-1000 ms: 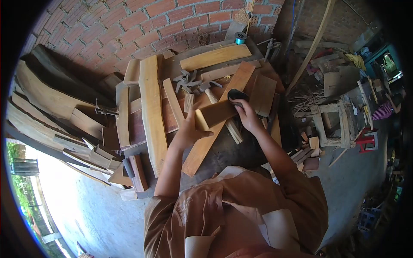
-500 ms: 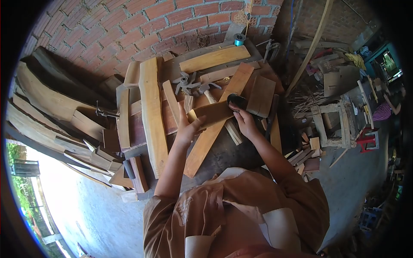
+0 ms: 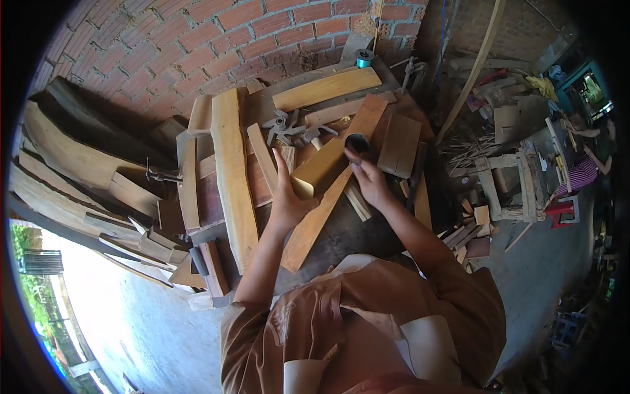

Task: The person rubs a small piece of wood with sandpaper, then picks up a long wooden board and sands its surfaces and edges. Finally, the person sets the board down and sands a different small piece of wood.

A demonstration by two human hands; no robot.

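A short yellowish wooden block [image 3: 321,169] lies slantwise between my hands, over a long reddish plank [image 3: 308,240]. My left hand [image 3: 292,200] cradles the block's near end, thumb on one side and straightened fingers on the other. At the far end, my right hand [image 3: 371,182] grips a dark, curled piece [image 3: 356,142] that looks like a bent sheet, right against the block. Its lower part is hidden by my fingers. Just beyond the block lies a hammer-like tool [image 3: 314,136] with a wooden handle, beside a grey metal piece with several arms [image 3: 282,127].
Boards [image 3: 233,177] and a thick wooden block [image 3: 399,146] cover the workbench. A spool of teal line [image 3: 364,58] stands at its back edge by the brick wall [image 3: 275,29]. Curved timbers [image 3: 85,144] are stacked at left. Another person [image 3: 594,154] is at far right, near a red stool [image 3: 560,213].
The wooden block has turned, showing a brighter top face and end. My left fingers have spread and straightened. The dark piece has shifted slightly, and the other person has come further into view.
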